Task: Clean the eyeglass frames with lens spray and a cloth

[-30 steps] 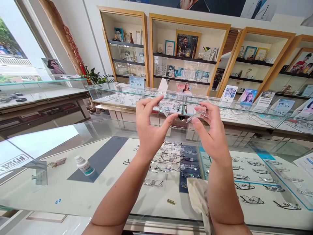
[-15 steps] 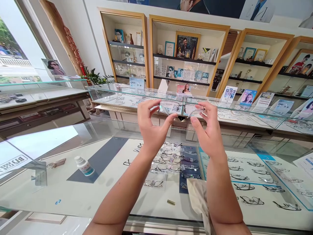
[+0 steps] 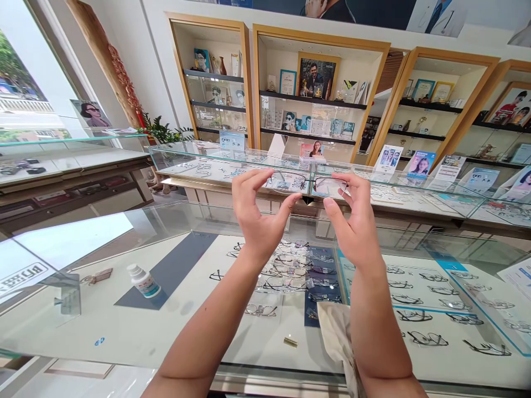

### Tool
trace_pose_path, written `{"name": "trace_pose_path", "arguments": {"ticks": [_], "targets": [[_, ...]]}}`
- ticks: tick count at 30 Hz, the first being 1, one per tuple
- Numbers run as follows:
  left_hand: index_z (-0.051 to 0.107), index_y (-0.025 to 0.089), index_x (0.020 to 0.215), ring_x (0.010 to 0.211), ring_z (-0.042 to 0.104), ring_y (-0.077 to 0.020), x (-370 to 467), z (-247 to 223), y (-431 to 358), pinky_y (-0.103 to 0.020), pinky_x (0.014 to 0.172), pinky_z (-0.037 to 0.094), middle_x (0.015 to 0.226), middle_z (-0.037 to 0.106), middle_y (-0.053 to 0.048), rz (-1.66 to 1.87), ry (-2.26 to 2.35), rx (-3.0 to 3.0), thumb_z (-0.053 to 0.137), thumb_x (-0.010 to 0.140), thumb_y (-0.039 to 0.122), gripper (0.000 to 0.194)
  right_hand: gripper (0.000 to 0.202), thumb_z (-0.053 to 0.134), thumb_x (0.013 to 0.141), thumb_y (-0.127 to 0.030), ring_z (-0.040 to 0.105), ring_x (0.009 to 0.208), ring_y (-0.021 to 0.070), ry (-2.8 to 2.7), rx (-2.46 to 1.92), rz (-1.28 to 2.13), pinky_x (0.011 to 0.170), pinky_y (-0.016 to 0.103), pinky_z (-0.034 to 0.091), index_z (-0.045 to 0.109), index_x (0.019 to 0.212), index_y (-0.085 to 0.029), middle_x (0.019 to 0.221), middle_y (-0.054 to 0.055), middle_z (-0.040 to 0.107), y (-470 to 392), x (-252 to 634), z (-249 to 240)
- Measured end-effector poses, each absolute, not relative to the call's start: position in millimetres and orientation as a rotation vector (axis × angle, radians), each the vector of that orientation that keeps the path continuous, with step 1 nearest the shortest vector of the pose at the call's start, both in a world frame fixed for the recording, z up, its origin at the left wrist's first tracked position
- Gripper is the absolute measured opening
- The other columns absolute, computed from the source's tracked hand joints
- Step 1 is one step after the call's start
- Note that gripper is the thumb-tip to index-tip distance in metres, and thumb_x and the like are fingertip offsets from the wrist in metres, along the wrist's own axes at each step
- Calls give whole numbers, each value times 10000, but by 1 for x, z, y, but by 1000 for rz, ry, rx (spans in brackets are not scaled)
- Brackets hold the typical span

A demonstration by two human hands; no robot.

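A pair of thin dark-rimmed eyeglasses (image 3: 289, 181) is held up over the glass display counter (image 3: 174, 331), its clear lenses facing me. My left hand (image 3: 260, 215) grips the left end of the frame between fingers and thumb. At the opposite end, my right hand (image 3: 353, 218) has its fingers closed around the frame's right side. The temples are mostly hidden behind the lenses and fingers. Under my right forearm lies a beige cloth (image 3: 335, 331), partly covered by the arm. A small gold-coloured piece (image 3: 291, 341) rests between my forearms.
A white bottle (image 3: 143, 281) stands on the counter at left, near a brown tag-like item (image 3: 99, 276). Rows of eyeglasses (image 3: 427, 338) fill the case to the right. Another glass counter (image 3: 244, 166) with upright cards runs across behind my hands, before wooden-framed shelves (image 3: 256, 83).
The eyeglasses have tilted slightly, so the lens outlines show fuller and the reflections on them differ. Both hands have shifted a little apart, keeping their grip.
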State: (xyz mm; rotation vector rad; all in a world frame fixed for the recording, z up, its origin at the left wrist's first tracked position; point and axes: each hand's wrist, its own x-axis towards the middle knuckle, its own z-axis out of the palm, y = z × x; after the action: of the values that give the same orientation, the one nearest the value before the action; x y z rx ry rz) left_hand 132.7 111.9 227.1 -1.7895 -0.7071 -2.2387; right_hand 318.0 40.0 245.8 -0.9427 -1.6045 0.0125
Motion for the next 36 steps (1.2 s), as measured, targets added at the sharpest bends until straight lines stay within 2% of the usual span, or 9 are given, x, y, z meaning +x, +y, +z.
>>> {"name": "trace_pose_path", "arguments": {"ticks": [6,13,26,32,36], "targets": [[579,283,1416,1278,643,-265,135,226,114,-459,1071,601,1353,623,-106,-2303,-665,-1837,861,878,417,622,435,594,1056,-402,524,1499,309,-1595,-939,-44,1290,607,431,491,1477,-376,1559,73,569,37,316,246],[631,263,1326,1235,648,-249,136,226,115,-428,1013,632,1294,638,-102,-2309,-712,-1900,874,877,443,541,412,588,1054,-340,548,1465,310,-1600,-938,-130,1272,629,447,516,1458,-367,1514,73,599,32,313,249],[634,259,1319,1200,678,-241,138,222,121,-424,997,629,1292,669,-103,-2305,-798,-1984,852,899,471,518,423,591,1033,-301,556,1441,326,-1592,-951,-188,1258,646,457,541,1447,-376,1481,71,612,28,309,252],[669,238,1283,1064,665,-225,137,225,113,-390,886,599,1204,682,-91,-2253,-774,-1857,886,867,455,517,395,600,1046,-345,557,1459,302,-1565,-974,-16,1253,625,470,540,1435,-377,1500,66,620,35,315,246],[681,243,1287,1133,629,-271,135,226,108,-431,919,569,1190,669,-98,-2170,-760,-1752,911,834,464,554,379,612,1052,-398,582,1457,288,-1572,-956,228,1209,600,525,535,1422,-365,1511,85,633,46,322,239]]}}
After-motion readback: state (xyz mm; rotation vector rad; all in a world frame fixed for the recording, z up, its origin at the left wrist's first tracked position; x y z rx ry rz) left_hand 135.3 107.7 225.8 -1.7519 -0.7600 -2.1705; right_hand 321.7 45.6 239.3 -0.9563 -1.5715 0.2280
